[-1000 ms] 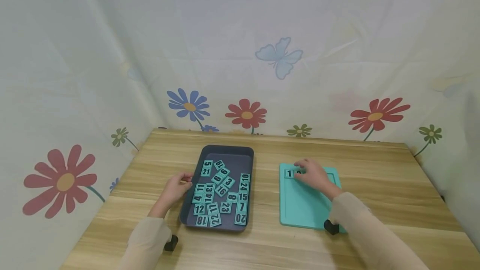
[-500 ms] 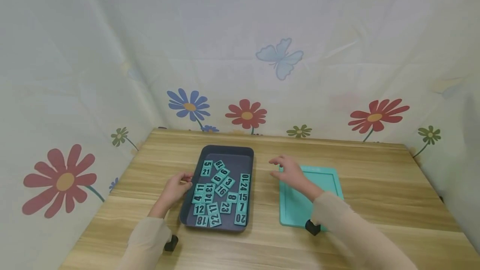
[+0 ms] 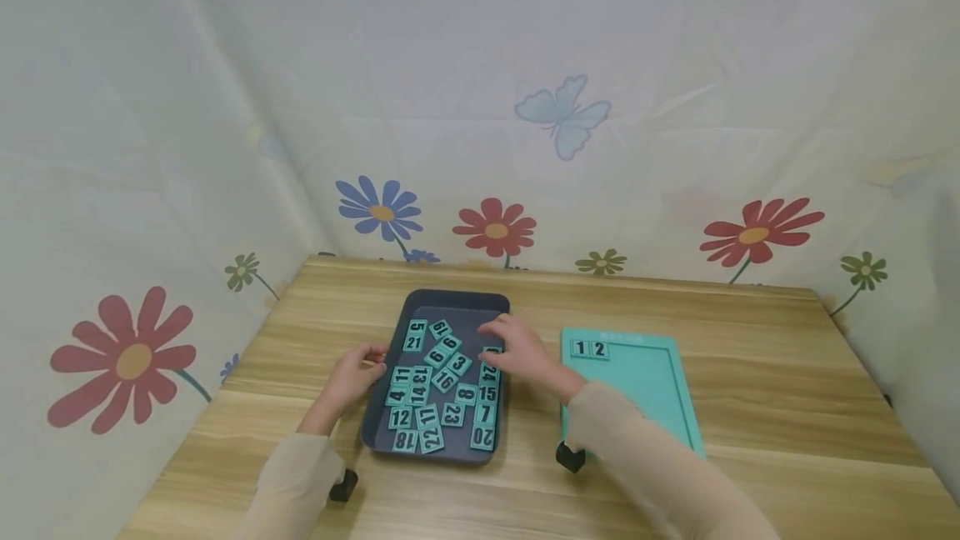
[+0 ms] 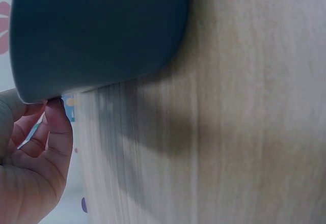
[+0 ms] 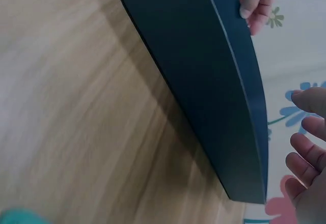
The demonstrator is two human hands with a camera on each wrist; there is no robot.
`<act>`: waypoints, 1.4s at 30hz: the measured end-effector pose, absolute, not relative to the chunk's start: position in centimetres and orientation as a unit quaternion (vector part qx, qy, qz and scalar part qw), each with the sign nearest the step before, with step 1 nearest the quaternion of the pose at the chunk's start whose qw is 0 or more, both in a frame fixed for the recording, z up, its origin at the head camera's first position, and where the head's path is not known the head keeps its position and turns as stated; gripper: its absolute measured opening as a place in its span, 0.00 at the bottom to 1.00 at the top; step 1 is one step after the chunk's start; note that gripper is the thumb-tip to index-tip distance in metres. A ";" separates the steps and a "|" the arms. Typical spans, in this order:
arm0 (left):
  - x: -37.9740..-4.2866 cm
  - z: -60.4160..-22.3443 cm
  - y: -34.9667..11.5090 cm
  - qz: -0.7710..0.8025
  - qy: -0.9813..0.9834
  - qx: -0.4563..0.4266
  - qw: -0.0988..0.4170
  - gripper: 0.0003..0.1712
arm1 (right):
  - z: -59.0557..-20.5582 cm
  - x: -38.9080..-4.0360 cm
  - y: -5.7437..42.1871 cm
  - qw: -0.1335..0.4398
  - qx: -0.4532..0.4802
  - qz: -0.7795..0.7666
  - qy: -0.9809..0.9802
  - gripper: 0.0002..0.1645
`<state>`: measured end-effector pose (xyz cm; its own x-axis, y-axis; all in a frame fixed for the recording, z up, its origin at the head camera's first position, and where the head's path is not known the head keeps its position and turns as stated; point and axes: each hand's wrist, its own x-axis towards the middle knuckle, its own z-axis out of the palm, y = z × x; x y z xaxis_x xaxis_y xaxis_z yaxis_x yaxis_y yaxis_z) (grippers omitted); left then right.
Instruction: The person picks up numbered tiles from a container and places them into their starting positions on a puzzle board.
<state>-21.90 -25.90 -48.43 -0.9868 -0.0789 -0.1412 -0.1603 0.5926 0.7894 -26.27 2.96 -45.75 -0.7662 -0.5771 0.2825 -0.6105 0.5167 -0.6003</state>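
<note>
A dark tray holds several loose teal number tiles, among them a 3 tile and a 16 tile. My left hand pinches the tray's left rim between thumb and fingers; the left wrist view also shows that hand at the rim. Over the tray's right side hovers my right hand, fingers apart and partly covering the 10 tile. In the right wrist view this hand holds nothing. Tiles 1 and 2 sit side by side in the top left corner of a teal board.
Both the tray and board lie on a wooden table, with a strip of wood between them. A curtain with flowers and a butterfly hangs behind the table and along its left. My right forearm crosses the board's lower part.
My right hand has left the 2 tile on the board and moved left, across the gap, to above the tray. My left hand stays at the tray's rim.
</note>
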 end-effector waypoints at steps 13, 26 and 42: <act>-21.8 -48.4 -25.9 0.446 0.891 -0.069 0.035 0.18 | -47.5 -26.7 -0.4 -0.005 0.338 0.161 -0.927 0.24; -21.8 -48.4 -25.9 0.447 0.892 -0.059 0.029 0.18 | -49.2 -26.6 -1.7 0.017 0.295 0.126 -0.947 0.24; -21.8 -48.6 -26.0 0.444 0.894 -0.060 0.029 0.18 | -49.5 -26.7 -1.5 0.032 0.306 0.155 -0.939 0.20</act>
